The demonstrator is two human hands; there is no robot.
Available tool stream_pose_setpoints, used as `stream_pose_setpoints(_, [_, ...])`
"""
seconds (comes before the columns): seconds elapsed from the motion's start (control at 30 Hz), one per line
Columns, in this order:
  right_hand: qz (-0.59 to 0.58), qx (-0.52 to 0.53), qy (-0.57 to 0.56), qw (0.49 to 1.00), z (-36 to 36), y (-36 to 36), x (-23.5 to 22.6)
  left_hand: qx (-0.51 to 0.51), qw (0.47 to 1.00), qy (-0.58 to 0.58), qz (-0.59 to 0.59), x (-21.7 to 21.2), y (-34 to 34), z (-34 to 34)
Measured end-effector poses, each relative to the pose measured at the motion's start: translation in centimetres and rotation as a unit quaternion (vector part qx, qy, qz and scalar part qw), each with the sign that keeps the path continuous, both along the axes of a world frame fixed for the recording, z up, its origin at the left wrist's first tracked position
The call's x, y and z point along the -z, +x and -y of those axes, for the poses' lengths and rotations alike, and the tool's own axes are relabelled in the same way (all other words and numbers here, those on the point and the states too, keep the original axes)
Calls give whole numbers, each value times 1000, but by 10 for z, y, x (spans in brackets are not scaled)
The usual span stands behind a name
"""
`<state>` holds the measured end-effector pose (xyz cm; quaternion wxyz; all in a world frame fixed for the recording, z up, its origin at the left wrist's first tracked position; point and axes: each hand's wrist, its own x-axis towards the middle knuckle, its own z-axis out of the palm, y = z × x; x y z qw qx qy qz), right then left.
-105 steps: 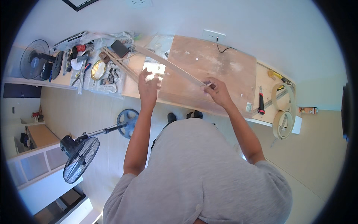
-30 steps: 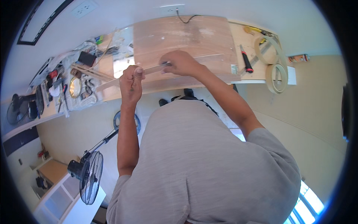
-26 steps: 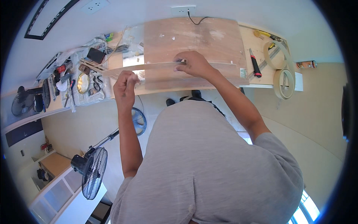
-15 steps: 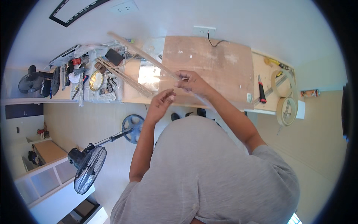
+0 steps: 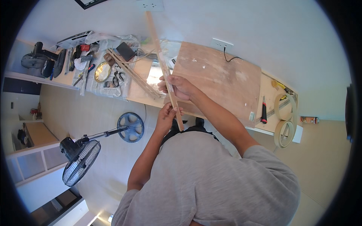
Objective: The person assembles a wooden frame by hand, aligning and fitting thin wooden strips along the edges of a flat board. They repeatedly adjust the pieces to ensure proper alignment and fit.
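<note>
A long, narrow wooden strip (image 5: 156, 42) slants up from in front of my shirt across the bench, its far end near the wall outlet. My right hand (image 5: 178, 87) grips the strip about its middle, with the fingers closed round it. Lower down, close to the strip's near end, my left hand (image 5: 167, 116) is closed on it too, the thumb over its face. Behind my right hand lies a reddish-brown wooden panel (image 5: 222, 81) on the bench. More thin wooden strips (image 5: 137, 78) rest on the bench left of the hands.
To the left, scissors (image 5: 118, 78), a roll of yellow tape (image 5: 102, 72) and several tools lie on newspaper. On the right are a red-and-black cutter knife (image 5: 264, 111) and coils of pale edging (image 5: 283, 133). A standing fan (image 5: 81, 162) stands at lower left.
The strip has swung more upright and slid nearer my body. My left hand, apart from it before, now holds its lower part. The view has shifted somewhat.
</note>
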<state>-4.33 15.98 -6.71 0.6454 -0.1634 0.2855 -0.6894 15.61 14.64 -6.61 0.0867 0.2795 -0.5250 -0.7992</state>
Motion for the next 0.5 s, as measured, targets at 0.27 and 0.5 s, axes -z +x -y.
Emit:
stream_pose_setpoints(0.27, [-17, -23, 5, 1000, 24, -1, 6, -112, 993, -29, -22, 11, 18, 16])
stream_pose_setpoints(0.5, [-117, 49, 138, 982, 22, -1, 24, -130, 971, -175, 102, 18, 51, 15])
